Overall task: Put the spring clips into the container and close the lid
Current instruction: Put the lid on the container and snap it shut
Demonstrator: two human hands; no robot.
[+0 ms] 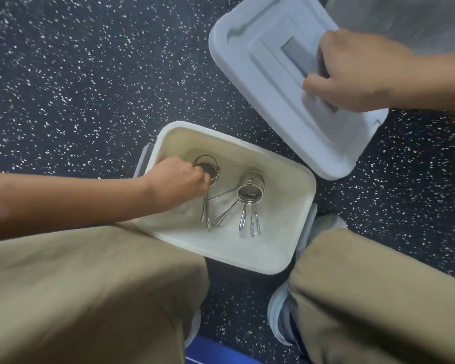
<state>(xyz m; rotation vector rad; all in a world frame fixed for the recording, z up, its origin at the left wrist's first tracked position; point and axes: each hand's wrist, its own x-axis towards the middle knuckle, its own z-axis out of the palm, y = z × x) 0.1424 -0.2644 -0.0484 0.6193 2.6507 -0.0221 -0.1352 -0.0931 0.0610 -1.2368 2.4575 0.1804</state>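
A white rectangular container (286,232) stands open on the floor between my knees. My left hand (177,181) reaches inside it, fingers closed on one metal spring clip (208,166) near the far left corner. A stack of spring clips (250,191) lies in the middle of the container, handles pointing toward me. The pale grey lid (247,61) lies flat on the floor beyond the container, to the right. My right hand (352,72) grips the lid's grey handle (296,52) from the right.
Dark speckled floor (76,74) surrounds everything. My two knees in khaki trousers (90,298) fill the foreground, with a light shoe (279,316) at lower right. A blue strip (221,350) shows at the bottom edge. A grey surface (405,17) sits at top right.
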